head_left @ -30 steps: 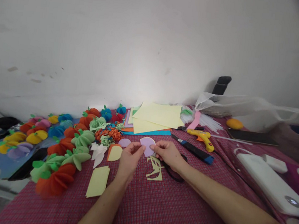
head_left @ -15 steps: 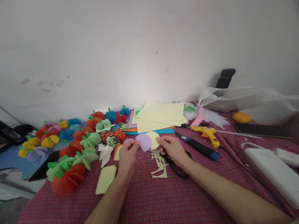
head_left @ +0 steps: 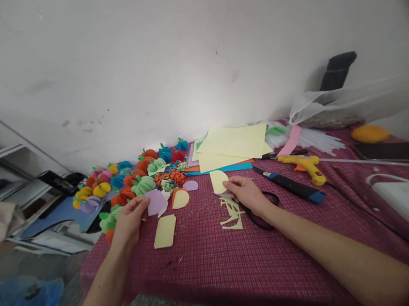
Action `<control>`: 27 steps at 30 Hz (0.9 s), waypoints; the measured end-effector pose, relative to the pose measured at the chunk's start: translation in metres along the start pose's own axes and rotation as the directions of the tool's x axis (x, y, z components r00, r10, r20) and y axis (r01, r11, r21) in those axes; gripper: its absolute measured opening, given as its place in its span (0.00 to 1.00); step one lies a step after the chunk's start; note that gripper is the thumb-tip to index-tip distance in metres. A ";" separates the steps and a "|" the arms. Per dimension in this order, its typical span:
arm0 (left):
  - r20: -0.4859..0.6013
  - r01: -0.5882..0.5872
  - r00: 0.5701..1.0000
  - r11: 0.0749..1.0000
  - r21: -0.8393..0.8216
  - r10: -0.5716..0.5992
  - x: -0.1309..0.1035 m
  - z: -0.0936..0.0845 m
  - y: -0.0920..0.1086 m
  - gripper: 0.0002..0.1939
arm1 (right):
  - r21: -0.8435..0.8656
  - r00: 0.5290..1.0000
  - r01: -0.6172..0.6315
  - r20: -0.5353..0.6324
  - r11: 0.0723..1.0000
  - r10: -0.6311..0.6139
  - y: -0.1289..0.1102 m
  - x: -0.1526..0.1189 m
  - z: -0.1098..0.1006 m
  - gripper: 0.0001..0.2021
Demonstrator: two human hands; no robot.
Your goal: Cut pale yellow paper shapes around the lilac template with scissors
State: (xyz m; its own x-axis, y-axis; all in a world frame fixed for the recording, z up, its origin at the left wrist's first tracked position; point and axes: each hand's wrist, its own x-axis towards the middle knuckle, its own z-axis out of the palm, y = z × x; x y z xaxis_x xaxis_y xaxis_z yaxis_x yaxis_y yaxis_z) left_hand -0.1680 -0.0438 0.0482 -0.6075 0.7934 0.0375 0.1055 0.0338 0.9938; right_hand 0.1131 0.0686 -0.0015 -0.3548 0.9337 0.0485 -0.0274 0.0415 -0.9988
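Observation:
My left hand (head_left: pixel 131 216) pinches a rounded purple paper piece (head_left: pixel 156 202) by its left edge, over the left part of the table. In my right hand (head_left: pixel 246 192), thumb and fingers close on a pale yellow paper piece (head_left: pixel 217 181) with a curved edge. Black-handled scissors (head_left: pixel 261 222) show beneath that hand; whether it touches them I cannot tell. Just below lie curved yellow offcuts (head_left: pixel 233 217). Between the hands are an orange-backed yellow rounded piece (head_left: pixel 181 200), another purple piece (head_left: pixel 191 185) and a stack of yellow rectangles (head_left: pixel 165 231).
Colourful paper pumpkins (head_left: pixel 145 185) crowd the left side. Toward the wall lie large yellow sheets (head_left: pixel 231 141). A box cutter (head_left: pixel 292 185), a yellow glue gun (head_left: pixel 307 166) and white glue sticks (head_left: pixel 320 142) are at right. The table's front edge (head_left: pixel 211 295) is near.
My hands have moved apart; the purple piece has gone left with my left hand, away from the yellow piece. The view has shifted and tilted.

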 end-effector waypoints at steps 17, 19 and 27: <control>-0.211 -0.074 0.977 0.964 -0.257 0.018 -0.019 -0.016 -0.071 0.13 | -0.186 0.924 -0.221 0.273 0.957 0.266 -0.009 0.018 0.070 0.08; -0.195 -0.078 0.980 0.965 -0.252 0.028 -0.021 -0.016 -0.072 0.13 | -0.238 0.920 -0.232 0.261 0.943 0.292 -0.008 0.031 0.089 0.09; -0.134 -0.059 0.991 0.977 -0.203 0.032 -0.024 -0.018 -0.069 0.12 | -0.485 0.929 -0.154 0.226 0.861 0.294 -0.009 0.057 0.120 0.18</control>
State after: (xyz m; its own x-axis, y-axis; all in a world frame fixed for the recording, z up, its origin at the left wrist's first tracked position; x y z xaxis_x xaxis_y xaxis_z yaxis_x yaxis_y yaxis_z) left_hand -0.1747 -0.0764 -0.0195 -0.7036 0.7057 0.0831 -0.0208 -0.1373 0.9903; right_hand -0.0188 0.0789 0.0112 -0.5484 0.7993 -0.2457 0.4844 0.0642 -0.8725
